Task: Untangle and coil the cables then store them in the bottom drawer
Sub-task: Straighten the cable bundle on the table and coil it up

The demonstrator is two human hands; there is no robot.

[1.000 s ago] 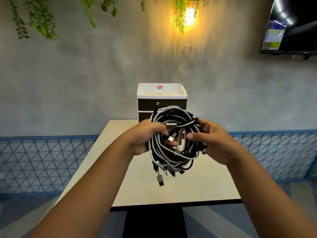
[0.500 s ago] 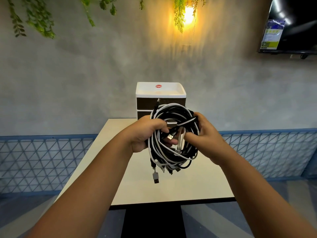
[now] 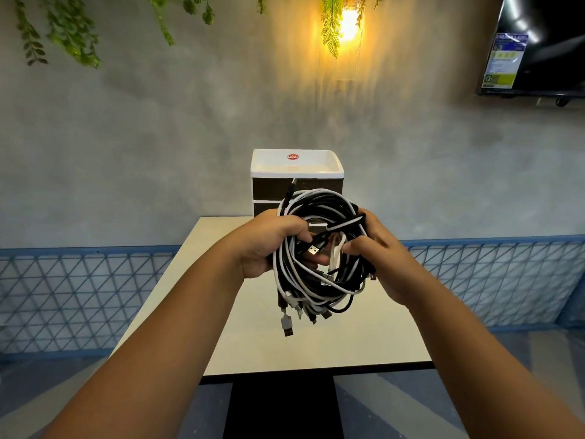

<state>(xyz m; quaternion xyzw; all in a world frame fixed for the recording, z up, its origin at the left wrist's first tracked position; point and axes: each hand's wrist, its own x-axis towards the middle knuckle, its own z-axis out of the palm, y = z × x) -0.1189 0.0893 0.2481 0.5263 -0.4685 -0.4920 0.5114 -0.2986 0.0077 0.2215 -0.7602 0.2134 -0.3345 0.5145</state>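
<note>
Above the desk (image 3: 259, 350), before the drawers (image 3: 297, 188), we hold the cables (image 3: 319, 258) aloft, left hand (image 3: 269, 245) curled around the bundle to steady it, right hand (image 3: 376, 264) pinching a strand, probably to tease it free.

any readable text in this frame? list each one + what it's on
"Uniplus": white letters on a red round sticker on the top tray of the white drawer unit.
Energy-label sticker on the wall screen: print too small and blurred to read.
Cable bundle, held in the left hand and right hand: no markings legible on the plugs.
</note>
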